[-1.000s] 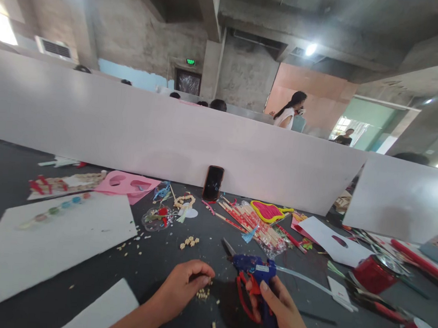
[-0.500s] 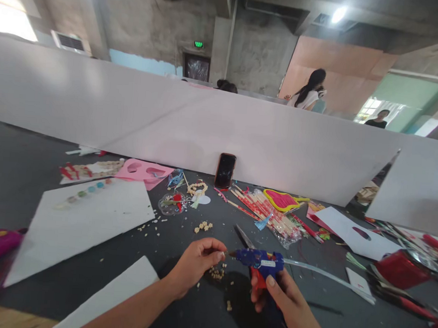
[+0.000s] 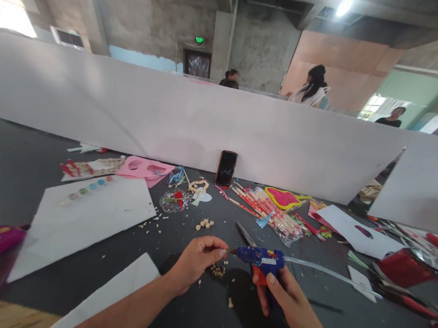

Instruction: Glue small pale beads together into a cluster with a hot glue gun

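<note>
Right hand (image 3: 288,301) is clenched round a blue hot glue gun (image 3: 263,257), fingers wrapped on the red-trimmed handle, nozzle pointing left. Left hand (image 3: 197,260) sits just beside the nozzle, grip closed to a pinch. Whatever is in the pinch is too small to tell (fingertips hide it). Both hands are over a dark surface (image 3: 19,170).

Small pale beads (image 3: 217,270) lie in a loose heap right under the gap between the hands, more scattered around. Another small cluster of beads (image 3: 204,224) sits further out. Scissors (image 3: 246,234) lie just above the gun, and a clear glue stick (image 3: 327,270) lies to its right.

Containers: a clear plastic bag (image 3: 275,219) lies beyond the gun, packed with red-and-cream sticks, a blue tassel on top. A small clear round tray (image 3: 172,201) holds mixed bits, red and green showing (exact contents unclear). A red container (image 3: 403,267) sits at right among foil and strips, contents hidden.

Also nearby: a bead string (image 3: 198,185) beside the tray, a pink sheet (image 3: 143,170) with cutouts, and a white board (image 3: 83,219) with a row of coloured beads on it. A phone (image 3: 226,168) stands upright against a tall white panel (image 3: 192,122).
</note>
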`<act>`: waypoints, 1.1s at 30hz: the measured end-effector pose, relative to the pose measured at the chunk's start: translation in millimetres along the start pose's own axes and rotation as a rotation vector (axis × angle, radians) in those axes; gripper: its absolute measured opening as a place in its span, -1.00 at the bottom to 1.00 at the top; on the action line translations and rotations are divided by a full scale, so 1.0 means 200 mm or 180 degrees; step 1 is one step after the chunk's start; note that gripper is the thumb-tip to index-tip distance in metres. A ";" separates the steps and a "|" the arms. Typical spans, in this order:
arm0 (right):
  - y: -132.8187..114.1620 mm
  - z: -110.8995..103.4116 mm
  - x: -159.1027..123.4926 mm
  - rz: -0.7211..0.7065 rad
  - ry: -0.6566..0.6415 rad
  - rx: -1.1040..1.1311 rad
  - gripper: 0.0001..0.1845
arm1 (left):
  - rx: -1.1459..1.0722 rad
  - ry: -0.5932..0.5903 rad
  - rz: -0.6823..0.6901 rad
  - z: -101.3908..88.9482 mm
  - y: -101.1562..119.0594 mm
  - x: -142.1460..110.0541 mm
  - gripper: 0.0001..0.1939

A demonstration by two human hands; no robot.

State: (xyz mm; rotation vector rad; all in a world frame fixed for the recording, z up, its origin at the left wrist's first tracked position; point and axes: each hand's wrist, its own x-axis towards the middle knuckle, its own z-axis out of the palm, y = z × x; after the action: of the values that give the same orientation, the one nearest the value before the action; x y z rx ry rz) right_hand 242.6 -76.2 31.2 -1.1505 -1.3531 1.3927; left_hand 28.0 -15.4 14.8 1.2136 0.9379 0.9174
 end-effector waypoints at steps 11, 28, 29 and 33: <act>0.01 -0.01 0.00 0.0024 -0.0088 -0.0016 -0.68 | 0.0096 -0.0007 0.0028 0.00 0.00 0.00 -0.70; 0.02 -0.01 0.00 -0.0009 -0.0105 -0.0027 -0.71 | -0.0206 -0.0041 0.0034 0.00 0.00 0.00 -0.72; 0.02 -0.01 0.00 -0.0003 -0.0105 -0.0025 -0.71 | -0.0199 -0.0051 0.0038 0.00 0.00 0.00 -0.73; 0.03 -0.01 0.00 0.0034 -0.0060 -0.0028 -0.71 | -0.0215 -0.0055 0.0031 0.00 0.00 0.00 -0.75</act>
State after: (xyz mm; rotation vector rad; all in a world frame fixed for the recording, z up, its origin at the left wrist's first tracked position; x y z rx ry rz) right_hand 245.1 -75.4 25.4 -1.1547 -1.3694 1.4099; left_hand 28.2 -14.9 15.0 1.1678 0.8812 0.9377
